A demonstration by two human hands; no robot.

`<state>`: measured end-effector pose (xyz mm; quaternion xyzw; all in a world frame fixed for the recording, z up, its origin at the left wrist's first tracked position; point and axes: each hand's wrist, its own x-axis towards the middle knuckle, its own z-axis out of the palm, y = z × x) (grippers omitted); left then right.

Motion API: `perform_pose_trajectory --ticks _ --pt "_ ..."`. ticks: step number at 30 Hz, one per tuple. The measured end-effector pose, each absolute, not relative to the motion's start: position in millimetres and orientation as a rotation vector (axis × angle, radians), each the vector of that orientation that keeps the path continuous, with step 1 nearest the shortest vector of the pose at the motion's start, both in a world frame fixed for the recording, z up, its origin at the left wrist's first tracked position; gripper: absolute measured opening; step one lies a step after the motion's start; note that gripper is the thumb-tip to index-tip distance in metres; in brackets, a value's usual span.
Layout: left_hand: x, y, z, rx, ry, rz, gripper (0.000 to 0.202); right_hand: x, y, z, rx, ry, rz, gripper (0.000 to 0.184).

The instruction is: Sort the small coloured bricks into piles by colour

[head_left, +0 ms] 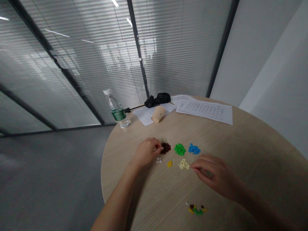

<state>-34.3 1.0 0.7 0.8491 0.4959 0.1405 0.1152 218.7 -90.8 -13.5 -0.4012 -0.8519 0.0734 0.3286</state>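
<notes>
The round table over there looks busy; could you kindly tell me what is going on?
A person is working with both bare hands. The left hand has its fingers at a dark red pile of small bricks, while the right hand is beside a cream pile. A green pile and a blue pile lie on the round table, with a small mixed-colour cluster nearer the person.

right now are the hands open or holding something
Left hand: curled at the dark brown bricks, cannot tell if holding.
Right hand: curled beside the cream bricks, cannot tell.

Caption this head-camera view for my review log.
Left hand at dark brown plastic bricks, right hand by pale yellow bricks, on a round wooden table.
</notes>
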Motion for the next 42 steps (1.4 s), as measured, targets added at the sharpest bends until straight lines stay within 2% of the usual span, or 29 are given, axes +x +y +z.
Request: perform_pose_trajectory --ticks 8,17,24,32,37,42 --pt "-40 -2 6 2.461 1.23 0.117 0.014 218 -91 -15 -1.041 -2.285 0.292 0.02" --pt "-37 -3 2 2.456 1.259 0.05 0.022 213 -99 -9 -1.032 -2.564 0.635 0.013" --pt "-37 -3 2 2.495 1.258 0.02 0.025 203 -104 -15 -0.93 -2.578 0.859 0.018" --pt "-35 -4 3 2.513 1.226 0.127 0.019 199 -106 -25 -0.92 -2.581 0.902 0.028" --pt "-33 -4 6 2.501 1.188 0.227 0.016 196 -109 -25 -0.879 -2.564 0.906 0.021" --pt "-23 -11 10 2.277 1.031 0.429 0.016 198 -105 -19 -0.922 -2.525 0.744 0.017"
